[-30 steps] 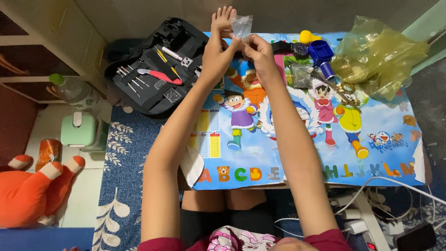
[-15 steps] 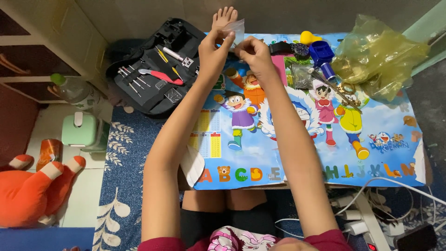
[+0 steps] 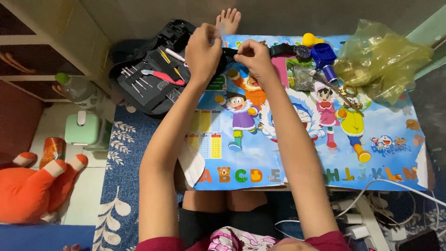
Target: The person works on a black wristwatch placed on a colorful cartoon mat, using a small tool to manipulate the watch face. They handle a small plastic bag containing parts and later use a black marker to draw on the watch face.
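small clear plastic bag (image 3: 218,31) sits pinched in the left hand (image 3: 203,49); right hand (image 3: 251,55) fingers curl shut beside it, over the cartoon table (image 3: 297,153).

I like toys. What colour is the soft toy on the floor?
The soft toy is orange with white tips on its limbs, seen in the head view, bottom left.

A glossy, cartoon-printed paper sheet (image 3: 297,139) covers the surface; beside it lie crinkled yellow-green translucent plastic bag (image 3: 383,60) and black cloth tool case (image 3: 148,79) holding shiny metal tools.

Small clear plastic packet (image 3: 218,31) pinched in left hand (image 3: 202,51), crumpled yellow-green bag (image 3: 385,58) at table's far right
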